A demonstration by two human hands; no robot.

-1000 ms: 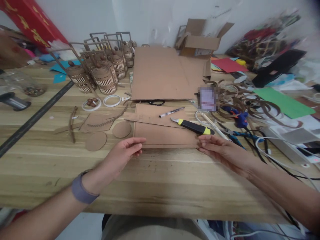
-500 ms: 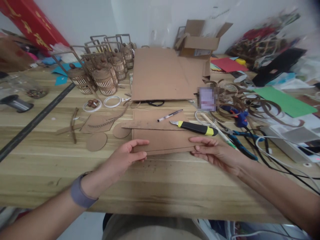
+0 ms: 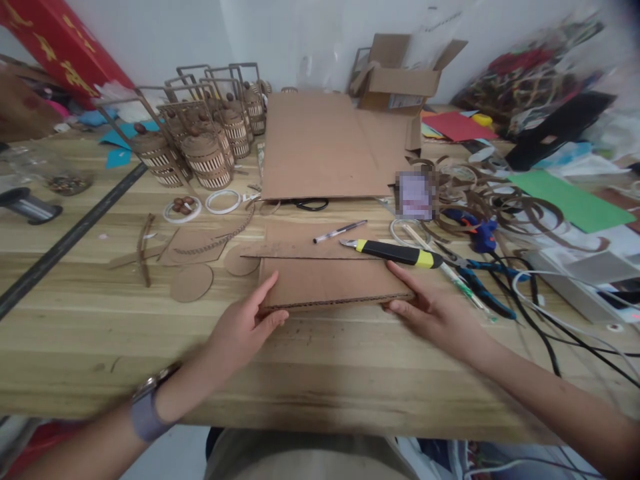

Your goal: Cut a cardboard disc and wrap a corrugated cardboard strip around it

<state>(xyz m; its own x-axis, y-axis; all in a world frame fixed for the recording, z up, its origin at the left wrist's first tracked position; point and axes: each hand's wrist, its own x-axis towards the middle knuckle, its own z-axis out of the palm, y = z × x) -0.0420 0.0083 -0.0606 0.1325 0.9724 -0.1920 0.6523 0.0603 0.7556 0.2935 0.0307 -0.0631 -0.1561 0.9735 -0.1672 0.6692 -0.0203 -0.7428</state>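
My left hand (image 3: 255,312) grips the left end of a piece of cardboard (image 3: 330,280), thumb at the near edge and fingers along the side. At the opposite end my right hand (image 3: 425,303) holds the same cardboard, its thumb under the front corner. The near edge faces me and shows the corrugated layers. Just beyond lies a narrow cardboard strip (image 3: 300,249), and a yellow and black utility knife (image 3: 395,253) rests with its blade pointing left. A pen (image 3: 340,231) lies behind the knife. Two cardboard discs, one of them here (image 3: 191,283), sit left of my left hand.
A large cardboard sheet (image 3: 310,147) lies farther back. Several woven lidded baskets with handles (image 3: 207,160) stand at the back left. Blue-handled pliers (image 3: 485,293), a glue gun (image 3: 473,230), brown curled strips (image 3: 520,207) and cables (image 3: 540,327) crowd the right side.
Both hands have shifted their grip toward the ends of the cardboard. Its near edge now shows thick corrugation, where a dark line ran along the front before.
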